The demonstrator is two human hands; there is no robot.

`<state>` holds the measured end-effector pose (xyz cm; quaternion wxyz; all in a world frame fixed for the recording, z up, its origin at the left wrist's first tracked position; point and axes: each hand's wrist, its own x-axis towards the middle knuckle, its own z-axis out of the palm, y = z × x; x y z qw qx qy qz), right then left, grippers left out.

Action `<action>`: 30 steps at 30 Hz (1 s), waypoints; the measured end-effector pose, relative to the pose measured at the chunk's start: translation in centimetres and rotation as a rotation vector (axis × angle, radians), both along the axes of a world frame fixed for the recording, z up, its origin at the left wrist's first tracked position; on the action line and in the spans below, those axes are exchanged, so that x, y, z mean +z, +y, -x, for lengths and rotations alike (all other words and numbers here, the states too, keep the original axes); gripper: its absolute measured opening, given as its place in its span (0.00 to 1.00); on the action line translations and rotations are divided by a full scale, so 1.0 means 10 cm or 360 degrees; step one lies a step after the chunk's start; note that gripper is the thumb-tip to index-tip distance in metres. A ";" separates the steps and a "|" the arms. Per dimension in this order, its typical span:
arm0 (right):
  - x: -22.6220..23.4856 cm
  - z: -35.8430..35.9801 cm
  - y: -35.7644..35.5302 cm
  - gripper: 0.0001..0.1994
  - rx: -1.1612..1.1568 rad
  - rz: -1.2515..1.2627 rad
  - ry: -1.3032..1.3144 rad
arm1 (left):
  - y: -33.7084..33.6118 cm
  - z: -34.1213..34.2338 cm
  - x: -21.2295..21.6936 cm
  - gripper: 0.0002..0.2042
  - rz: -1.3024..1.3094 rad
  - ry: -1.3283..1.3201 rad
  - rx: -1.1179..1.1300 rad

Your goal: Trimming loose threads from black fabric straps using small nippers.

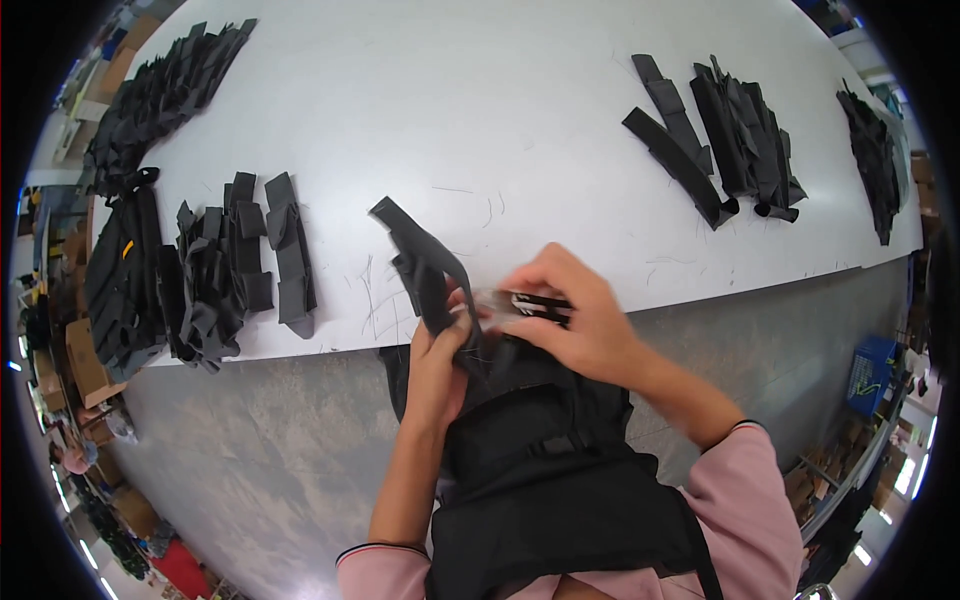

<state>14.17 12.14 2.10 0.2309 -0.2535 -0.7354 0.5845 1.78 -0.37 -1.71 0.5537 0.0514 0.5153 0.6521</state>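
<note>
My left hand is closed on a dark grey fabric strap piece, holding it up just over the table's near edge. The strap bends in a loop above my fingers, and its free end points to the far left. In my right hand is a small pair of thread snips with black handles. Its blades are blurred and reach toward the strap near my left fingers, so whether they touch it I cannot tell. Loose dark threads lie on the table beside the strap.
On the white table, several dark fabric strips lie at the left, with a heap beyond. More strips lie at the right, near a dark bundle. Black fabric with a buckle covers my front. A blue crate stands right.
</note>
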 end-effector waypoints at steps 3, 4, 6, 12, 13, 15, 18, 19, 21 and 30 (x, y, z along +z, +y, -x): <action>-0.23 0.24 -0.18 0.12 -0.0112 0.0001 -0.0009 | 0.07 -0.03 -0.01 0.20 -0.0089 -0.0341 0.0176; -0.24 0.26 -0.24 0.12 -0.0156 -0.0052 0.0018 | 0.04 -0.02 -0.02 0.20 -0.0091 -0.0335 0.0179; -0.28 0.26 -0.36 0.13 -0.0109 -0.0103 0.0015 | -0.02 0.02 -0.05 0.22 -0.0250 -0.0061 0.0122; -0.26 0.05 -0.58 0.13 -0.0310 -0.0022 -0.0249 | 0.03 0.19 -0.07 0.27 -0.0476 -0.0449 0.0108; -0.25 0.03 -0.59 0.13 -0.0303 -0.0018 -0.0247 | 0.03 0.21 -0.08 0.27 -0.0578 -0.0636 0.0133; -0.24 0.01 -0.58 0.13 -0.0339 -0.0405 -0.0216 | 0.04 0.20 -0.07 0.26 -0.0628 -0.0683 0.0257; -0.25 -0.05 -0.53 0.13 -0.0264 -0.0606 -0.0241 | 0.06 0.22 -0.07 0.24 -0.0716 -0.0782 0.0379; -0.22 -0.05 -0.52 0.13 -0.0260 -0.0604 -0.0239 | 0.06 0.23 -0.06 0.23 -0.0750 -0.0834 0.0377; -0.14 -0.03 -0.50 0.14 -0.0122 -0.0794 -0.0210 | 0.05 0.23 -0.07 0.23 -0.0766 -0.0857 0.0383; -0.13 0.01 -0.53 0.14 -0.0081 -0.0747 -0.0113 | 0.03 0.24 -0.07 0.22 -0.0801 -0.0967 0.0398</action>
